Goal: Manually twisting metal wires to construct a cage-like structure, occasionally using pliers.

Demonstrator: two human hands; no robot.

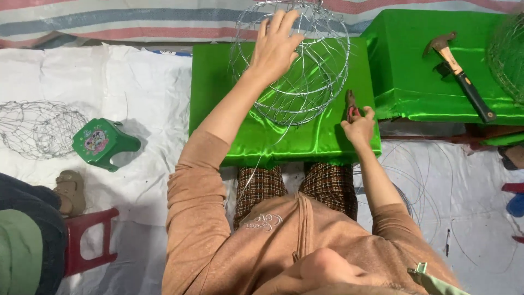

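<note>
A round wire-frame ball point(322, 71) stands on a low table draped in shiny green cloth point(218, 82). My left hand point(274, 46) rests flat against the ball's left side, fingers spread over the wires. My right hand point(360, 127) lies on the cloth at the ball's lower right, fingers closed on the red handles of small pliers point(350, 104). A loose wire end trails from the ball down over the table's front edge toward my knees.
A hammer point(458, 74) lies on a second green-covered table point(415, 82) at the right. A small green plastic stool point(101, 142) and another wire frame point(38, 128) sit on the white sheet at left. Loose wire coils point(420, 186) lie at lower right. Another person's foot point(70, 191) shows at left.
</note>
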